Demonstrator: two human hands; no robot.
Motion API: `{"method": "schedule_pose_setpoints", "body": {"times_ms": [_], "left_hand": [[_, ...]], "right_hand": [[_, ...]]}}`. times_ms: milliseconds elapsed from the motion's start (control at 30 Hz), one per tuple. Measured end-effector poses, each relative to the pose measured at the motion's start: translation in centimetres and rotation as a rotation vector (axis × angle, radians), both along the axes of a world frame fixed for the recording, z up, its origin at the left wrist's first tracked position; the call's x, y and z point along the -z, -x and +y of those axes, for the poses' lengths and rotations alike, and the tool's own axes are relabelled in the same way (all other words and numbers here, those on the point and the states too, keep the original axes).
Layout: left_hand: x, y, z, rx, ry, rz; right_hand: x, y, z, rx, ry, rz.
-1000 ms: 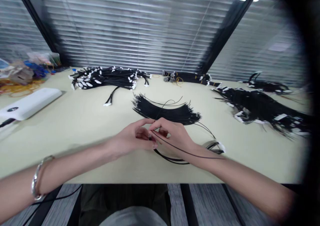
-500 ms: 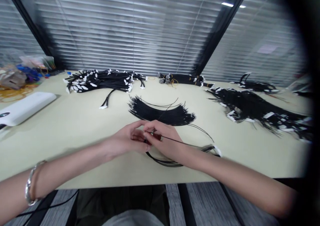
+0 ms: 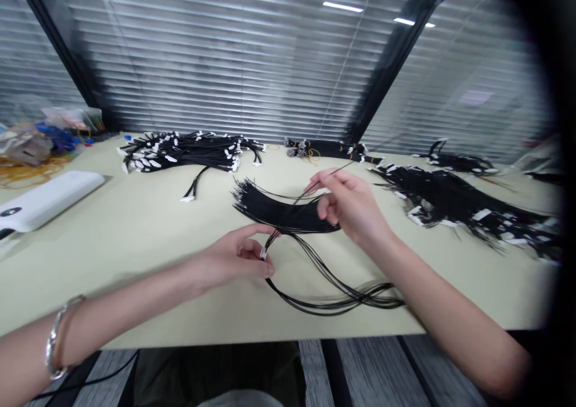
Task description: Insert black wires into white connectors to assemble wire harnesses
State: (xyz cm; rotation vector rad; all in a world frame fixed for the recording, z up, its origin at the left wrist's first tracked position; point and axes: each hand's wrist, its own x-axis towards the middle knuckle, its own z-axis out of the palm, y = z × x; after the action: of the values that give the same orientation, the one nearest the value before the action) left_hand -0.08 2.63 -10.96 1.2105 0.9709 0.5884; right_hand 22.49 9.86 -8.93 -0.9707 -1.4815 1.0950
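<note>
Between the thumb and fingers of my left hand (image 3: 249, 254) is a small white connector (image 3: 263, 253) with black wires running out of it. From there a looped bundle of thin black wires (image 3: 333, 304) lies to the right on the table and passes under my right forearm. My right hand (image 3: 344, 200) is raised over the right end of a curved stack of loose black wires (image 3: 270, 208). Its thumb and index finger pinch a thin black wire (image 3: 300, 198), which slants down toward the connector. The far end of the looped bundle is hidden by the arm.
Finished-looking black cables with white connectors (image 3: 180, 150) are heaped at the back left. Tied cable bundles (image 3: 330, 149) lie at the back, and another cable pile (image 3: 459, 197) on the right. A white power bank (image 3: 51, 198) and yellow rubber bands (image 3: 33, 170) are at the left.
My right hand has moved up and right, away from the connector, pinching a wire. My left hand stays almost in place, and its white connector now shows. The view has tilted slightly upward.
</note>
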Motion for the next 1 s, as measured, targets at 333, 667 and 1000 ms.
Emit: {"method": "schedule_pose_setpoints", "body": {"times_ms": [333,667,1000], "left_hand": [[0.3,0.3,0.2,0.002,-0.009,-0.035],[1.0,0.4,0.3,-0.010,-0.007,-0.048],[0.5,0.4,0.2,-0.011,-0.006,-0.040]], "right_hand": [[5.3,-9.3,10.2,0.239,-0.178,-0.745],[4.9,-9.0,9.3,0.062,-0.508,-1.212],[3.8,-8.2,8.2,-0.077,-0.783,-1.482]]}}
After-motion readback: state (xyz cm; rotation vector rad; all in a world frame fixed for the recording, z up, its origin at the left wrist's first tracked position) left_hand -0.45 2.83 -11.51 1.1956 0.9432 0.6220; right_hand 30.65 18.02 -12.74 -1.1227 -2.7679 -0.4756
